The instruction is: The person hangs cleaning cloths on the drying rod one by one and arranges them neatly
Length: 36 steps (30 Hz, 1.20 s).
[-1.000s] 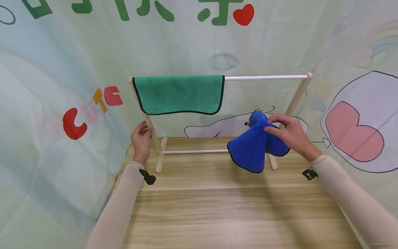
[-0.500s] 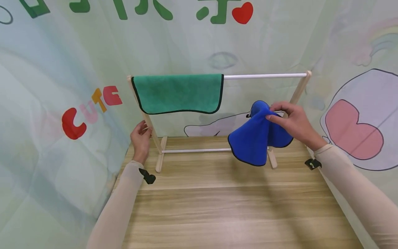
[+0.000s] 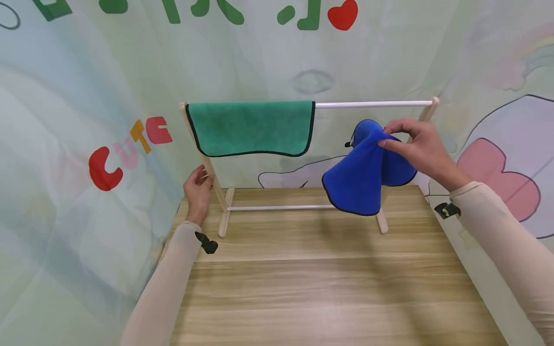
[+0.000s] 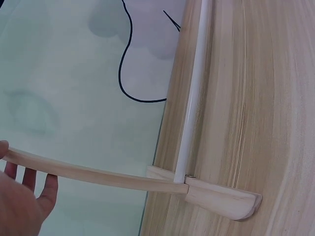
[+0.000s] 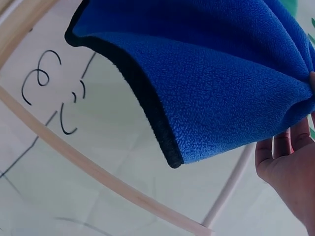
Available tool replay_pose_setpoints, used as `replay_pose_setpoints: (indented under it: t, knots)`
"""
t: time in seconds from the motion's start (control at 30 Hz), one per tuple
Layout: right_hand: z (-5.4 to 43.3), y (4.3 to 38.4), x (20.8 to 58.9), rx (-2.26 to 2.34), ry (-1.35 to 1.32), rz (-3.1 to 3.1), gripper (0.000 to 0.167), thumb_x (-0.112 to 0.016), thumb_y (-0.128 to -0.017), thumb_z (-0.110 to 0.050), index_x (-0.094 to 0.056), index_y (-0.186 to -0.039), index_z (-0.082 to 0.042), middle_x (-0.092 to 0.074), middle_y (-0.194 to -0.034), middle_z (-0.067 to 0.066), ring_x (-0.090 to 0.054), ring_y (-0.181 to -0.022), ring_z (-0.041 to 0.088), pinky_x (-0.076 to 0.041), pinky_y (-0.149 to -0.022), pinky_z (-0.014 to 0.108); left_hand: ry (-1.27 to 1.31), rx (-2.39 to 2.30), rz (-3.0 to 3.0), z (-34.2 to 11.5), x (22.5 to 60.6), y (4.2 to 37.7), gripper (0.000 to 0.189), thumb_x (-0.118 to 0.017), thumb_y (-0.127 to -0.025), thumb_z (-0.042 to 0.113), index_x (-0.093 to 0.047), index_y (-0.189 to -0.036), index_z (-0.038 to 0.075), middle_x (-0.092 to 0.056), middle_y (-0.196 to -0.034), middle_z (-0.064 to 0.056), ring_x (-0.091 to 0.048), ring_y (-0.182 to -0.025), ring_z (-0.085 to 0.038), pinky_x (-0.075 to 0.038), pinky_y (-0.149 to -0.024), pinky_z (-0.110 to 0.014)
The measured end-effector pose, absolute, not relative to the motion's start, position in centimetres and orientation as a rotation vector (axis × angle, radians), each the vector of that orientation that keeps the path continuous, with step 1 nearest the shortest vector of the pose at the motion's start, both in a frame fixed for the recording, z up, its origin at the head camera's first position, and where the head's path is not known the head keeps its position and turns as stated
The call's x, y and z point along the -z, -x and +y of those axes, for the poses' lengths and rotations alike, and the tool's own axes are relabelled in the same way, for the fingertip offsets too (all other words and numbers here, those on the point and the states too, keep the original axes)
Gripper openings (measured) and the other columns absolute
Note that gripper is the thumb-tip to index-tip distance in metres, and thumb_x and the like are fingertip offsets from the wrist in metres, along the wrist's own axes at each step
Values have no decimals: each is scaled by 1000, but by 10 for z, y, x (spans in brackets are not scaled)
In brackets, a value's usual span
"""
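A blue towel [image 3: 356, 179] with black edging hangs bunched from my right hand [image 3: 426, 150], pinched between thumb and fingers. It is in front of the drying rack's right half, below the white top rail [image 3: 372, 104]. In the right wrist view, the fleecy towel [image 5: 211, 98] gathers toward the fingers at the right edge. My left hand [image 3: 198, 194] grips the rack's left wooden post [image 4: 108, 178], thumb on one side and fingers on the other. A green towel [image 3: 255, 127], also black-edged, is draped over the left part of the top rail.
The rack's feet [image 3: 226, 211] stand on a wood-grain table [image 3: 303, 293]. A lower white bar [image 3: 281, 207] joins its two sides. Printed fabric walls [image 3: 242, 62] enclose the table at the back and sides.
My right hand has raised the blue towel and moved it slightly to the right, nearer the top rail. The left hand stays on the post, and the green towel still hangs there.
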State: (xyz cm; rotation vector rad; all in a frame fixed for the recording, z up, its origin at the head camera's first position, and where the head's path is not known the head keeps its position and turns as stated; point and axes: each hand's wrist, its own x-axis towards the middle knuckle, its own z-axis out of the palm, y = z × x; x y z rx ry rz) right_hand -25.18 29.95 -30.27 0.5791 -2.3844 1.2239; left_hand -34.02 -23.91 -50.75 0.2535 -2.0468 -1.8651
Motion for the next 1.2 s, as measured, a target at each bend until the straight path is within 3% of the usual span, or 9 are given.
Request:
replay_pose_setpoints:
  t: [0.23,0.43,0.67,0.87,1.03,1.2]
  knots:
    - [298,257,283,-1165,-605,-2374,16,-82,-95,8,-79,-111,5,-74,-106,-12,-65,-105,9,-47,-97,15,-230,1855,-2032,-239,507,339,47,-69,-110,11,-63,-156,10,-66,-145,-18,-66,-120,-19,-58,-95,-31]
    - [297,262,266,-1133,-595,-2387,14,-83,-97,1,-82,-111,-4,-77,-106,-3,-66,-105,11,-49,-99,17,-203,1844,-2027,-240,507,338,46,-72,-109,13,-66,-154,11,-67,-141,-17,-66,-120,-20,-57,-90,-25]
    - [299,268,247,-1152,-525,-2418,15,-82,-101,-9,-82,-116,-7,-75,-108,-9,-66,-109,11,-51,-107,21,-206,1826,-2026,-240,509,339,45,-71,-109,12,-66,-153,9,-67,-139,-17,-66,-116,-17,-56,-87,-19]
    - [300,279,230,-1144,-481,-2420,14,-82,-102,-16,-82,-116,-15,-74,-110,-11,-67,-112,5,-50,-113,24,-197,1845,-2001,-240,509,339,45,-71,-109,12,-66,-153,9,-68,-138,-15,-66,-115,-15,-56,-88,-22]
    - [298,293,216,-1124,-471,-2408,15,-81,-102,-17,-81,-117,-13,-72,-110,-11,-66,-110,8,-52,-109,24,-186,1870,-1998,-240,511,339,45,-72,-109,13,-66,-154,9,-67,-138,-15,-66,-116,-16,-57,-91,-26]
    - [295,306,203,-1110,-427,-2407,20,-79,-105,-21,-80,-123,-12,-70,-114,-10,-65,-110,10,-51,-115,30,-204,1881,-1996,-239,510,338,47,-73,-108,14,-65,-154,11,-67,-139,-14,-66,-117,-17,-58,-94,-30]
